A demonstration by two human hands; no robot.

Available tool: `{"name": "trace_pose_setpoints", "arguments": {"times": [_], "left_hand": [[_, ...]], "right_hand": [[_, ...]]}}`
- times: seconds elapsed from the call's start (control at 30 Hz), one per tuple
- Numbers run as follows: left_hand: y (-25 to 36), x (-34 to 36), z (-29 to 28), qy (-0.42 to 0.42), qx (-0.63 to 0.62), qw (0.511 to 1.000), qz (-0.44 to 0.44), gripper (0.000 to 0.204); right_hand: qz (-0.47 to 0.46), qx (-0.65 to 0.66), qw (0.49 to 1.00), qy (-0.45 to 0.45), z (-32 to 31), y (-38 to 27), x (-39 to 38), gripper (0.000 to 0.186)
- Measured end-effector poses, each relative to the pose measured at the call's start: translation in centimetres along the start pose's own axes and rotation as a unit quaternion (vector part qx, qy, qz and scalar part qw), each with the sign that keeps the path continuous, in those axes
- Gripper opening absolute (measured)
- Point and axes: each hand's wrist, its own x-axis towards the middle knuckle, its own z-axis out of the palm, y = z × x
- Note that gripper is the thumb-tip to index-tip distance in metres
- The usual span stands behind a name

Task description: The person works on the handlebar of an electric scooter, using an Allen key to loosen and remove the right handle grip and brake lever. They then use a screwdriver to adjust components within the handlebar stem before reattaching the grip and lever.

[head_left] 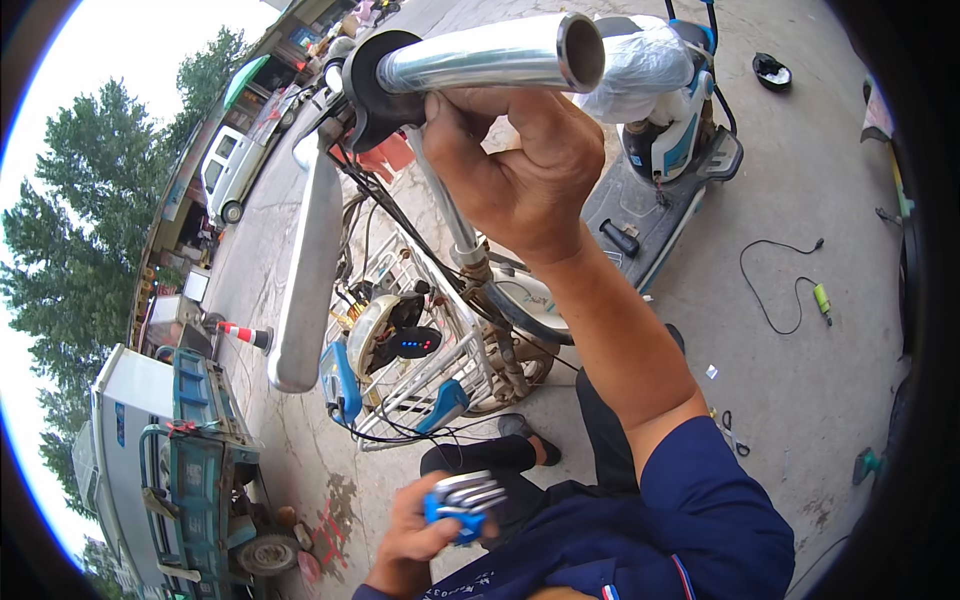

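My right hand (530, 165) is raised under a bare shiny handlebar tube (490, 55). Its fingers are curled, and its thumb presses against the black collar (385, 115) around the tube's inner end. A silver brake lever (305, 270) hangs down to the left of that collar. Low in front of my body, my left hand (410, 525) is closed around a hex key set (465, 505), several metal keys fanned out in a blue holder. The handlebar belongs to an electric scooter with a white wire basket (470, 350) and an opened-up headlight unit (385, 335).
Loose cables hang around the basket. On the concrete to the right lie a green corded tool (822, 300), scissors (735, 433) and a black bowl-like thing (772, 72). A black grip (620, 237) rests on the scooter's footboard (655, 215). A teal cargo tricycle (200, 450) stands left.
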Motion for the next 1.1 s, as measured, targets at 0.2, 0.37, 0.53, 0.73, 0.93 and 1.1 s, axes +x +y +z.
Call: {"name": "trace_pose_setpoints", "arguments": {"times": [0.2,0.37,0.53,0.73,0.93,1.1], "left_hand": [[11.9,2.6,-4.4,-0.04,0.052,0.948,0.311,0.053],[23.0,11.4,-4.3,-0.042,0.136,0.913,0.383,0.047],[30.0,21.7,-2.2,-0.186,0.092,0.942,0.265,0.033],[30.9,29.0,2.0,-0.291,0.001,0.938,0.189,0.023],[27.9,31.9,6.3,-0.199,-0.021,0.964,0.177,0.024],[29.0,29.3,5.8,-0.149,0.043,0.982,0.11,0.025]], "right_hand": [[-0.079,-0.037,0.996,-0.01,0.0,0.4,0.4,0.015],[-0.006,0.001,1.0,-0.01,-0.1,0.2,-0.2,0.015],[0.009,0.02,1.0,0.014,0.2,0.1,-0.2,0.015],[-0.019,-0.031,0.999,0.003,-0.5,0.3,0.5,0.016],[-0.118,-0.068,0.991,-0.019,-1.2,1.9,0.3,0.018],[-0.11,-0.02,0.994,-0.002,0.2,0.5,-0.3,0.017]]}}
